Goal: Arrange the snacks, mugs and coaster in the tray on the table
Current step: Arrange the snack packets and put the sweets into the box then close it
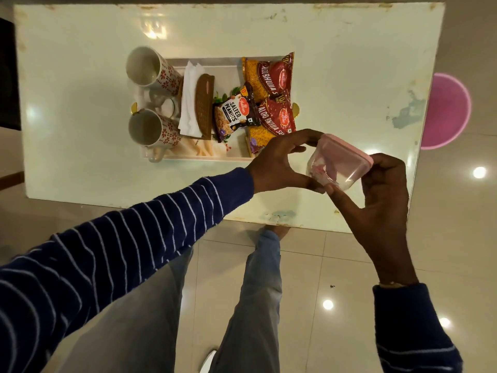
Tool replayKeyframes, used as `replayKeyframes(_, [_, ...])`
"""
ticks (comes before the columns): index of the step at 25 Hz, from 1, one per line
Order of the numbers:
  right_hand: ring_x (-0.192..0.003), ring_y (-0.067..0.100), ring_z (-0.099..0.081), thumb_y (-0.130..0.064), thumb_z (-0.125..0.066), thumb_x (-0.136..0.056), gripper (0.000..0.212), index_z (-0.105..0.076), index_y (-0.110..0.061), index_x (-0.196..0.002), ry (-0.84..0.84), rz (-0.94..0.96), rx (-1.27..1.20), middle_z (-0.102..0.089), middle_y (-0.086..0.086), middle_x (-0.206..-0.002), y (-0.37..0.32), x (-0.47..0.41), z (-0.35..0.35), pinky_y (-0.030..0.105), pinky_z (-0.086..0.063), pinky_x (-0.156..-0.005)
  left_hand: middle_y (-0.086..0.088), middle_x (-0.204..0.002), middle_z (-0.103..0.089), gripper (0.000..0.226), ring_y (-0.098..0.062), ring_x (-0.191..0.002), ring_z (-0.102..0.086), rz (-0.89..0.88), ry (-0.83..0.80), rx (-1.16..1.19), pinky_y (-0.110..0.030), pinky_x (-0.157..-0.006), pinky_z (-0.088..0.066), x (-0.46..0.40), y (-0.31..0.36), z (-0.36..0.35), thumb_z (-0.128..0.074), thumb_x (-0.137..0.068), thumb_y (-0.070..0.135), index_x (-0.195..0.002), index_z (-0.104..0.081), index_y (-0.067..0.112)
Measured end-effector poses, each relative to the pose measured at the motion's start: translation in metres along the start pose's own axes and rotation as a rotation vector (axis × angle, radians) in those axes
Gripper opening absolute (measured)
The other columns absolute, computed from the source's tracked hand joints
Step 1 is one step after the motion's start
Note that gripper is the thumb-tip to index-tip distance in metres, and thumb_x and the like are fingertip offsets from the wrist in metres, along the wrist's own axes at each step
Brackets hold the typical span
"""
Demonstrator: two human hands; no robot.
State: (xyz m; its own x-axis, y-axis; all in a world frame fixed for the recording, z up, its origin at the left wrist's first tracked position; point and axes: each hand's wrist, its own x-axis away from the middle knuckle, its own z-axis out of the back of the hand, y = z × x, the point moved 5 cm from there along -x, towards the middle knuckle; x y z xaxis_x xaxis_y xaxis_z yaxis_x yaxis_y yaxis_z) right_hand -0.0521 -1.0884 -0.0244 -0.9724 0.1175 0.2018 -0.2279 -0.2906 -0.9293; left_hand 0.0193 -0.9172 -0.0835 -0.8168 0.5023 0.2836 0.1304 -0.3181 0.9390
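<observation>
Both hands are on a small clear plastic container (337, 164) with a pink lid, held tilted in the air above the near right part of the table (349, 76). The left hand (279, 162) curls round its base end, thumb underneath and fingers arched over the top. The right hand (382, 184) pinches the lid end, thumb pressing along the clear wall, fingers wrapped behind the pink rim. Something pink shows through the wall; what it is cannot be told.

The container hangs just off the tray's near right corner, apart from it, with bare tabletop beneath and to the right as far as the table's chipped edge.

The white tray (209, 61) sits mid-table with gold handles at its two short ends. At its left end stand two white mugs with a red flower pattern, the far mug (150, 68) and the near mug (153, 129), both looking empty. Beside them lie white napkins (189, 103) with a brown perforated coaster (204, 103) resting on top. Next comes a packet of salted peanuts (236, 114), overlapping two red and yellow Aloo Bhujia packets, one farther (269, 74) and one nearer (274, 122), which fill the tray's right end.

Past the table's right edge a pink round stool (449, 111) stands on the tiled floor.
</observation>
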Motion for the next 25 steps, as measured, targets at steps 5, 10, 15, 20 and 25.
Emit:
replayKeyframes(5, [-0.13,0.016,-0.049,-0.045,-0.083,-0.07,0.088,-0.045,-0.012,-0.141,-0.083,0.097,0.358,-0.05,0.001,-0.141,-0.008,-0.007,0.001,0.031,-0.04,-0.111,-0.013,-0.113,-0.061,0.07,-0.006,-0.102,-0.053,-0.152,0.068,-0.169,-0.007,-0.087,-0.045,-0.002,0.007,0.01,-0.095,-0.058,0.019,-0.12,-0.065,0.005])
replayKeyframes(10, [-0.114,0.028,-0.06,-0.04,-0.084,-0.071,0.069,-0.062,-0.006,-0.127,-0.04,0.189,0.458,-0.066,0.011,-0.123,-0.026,-0.012,-0.016,0.042,-0.05,-0.098,-0.016,-0.109,-0.063,0.06,-0.011,-0.099,-0.056,-0.16,0.053,-0.21,-0.018,-0.078,-0.051,0.001,0.013,0.012,-0.092,-0.061,0.012,-0.116,-0.068,0.003])
replayKeyframes(15, [-0.109,0.029,-0.064,-0.04,-0.085,-0.071,0.065,-0.066,-0.004,-0.122,-0.01,0.182,0.487,-0.07,0.012,-0.119,-0.024,-0.012,-0.018,0.032,-0.047,-0.096,-0.015,-0.107,-0.07,0.057,-0.017,-0.1,-0.06,-0.171,0.07,-0.249,-0.003,-0.081,-0.041,0.0,0.017,0.019,-0.093,-0.06,0.014,-0.111,-0.071,0.002])
replayKeyframes(20, [-0.11,0.018,-0.064,-0.044,-0.082,-0.075,0.063,-0.066,-0.007,-0.124,0.004,0.167,0.422,-0.069,0.006,-0.119,-0.02,-0.01,-0.011,0.03,-0.051,-0.097,-0.005,-0.121,-0.068,0.067,-0.013,-0.113,-0.058,-0.159,0.015,-0.195,-0.019,-0.093,-0.045,0.002,0.015,0.017,-0.09,-0.066,0.024,-0.126,-0.064,0.011])
replayKeyframes(25, [-0.119,0.013,-0.061,-0.04,-0.08,-0.073,0.064,-0.058,-0.017,-0.128,-0.072,-0.054,0.109,-0.065,-0.004,-0.123,-0.003,-0.009,0.007,0.039,-0.05,-0.105,0.019,-0.117,-0.061,0.077,0.007,-0.111,-0.055,0.016,0.018,-0.062,-0.017,-0.088,-0.048,0.008,0.003,0.026,-0.094,-0.06,0.029,-0.127,-0.059,0.018])
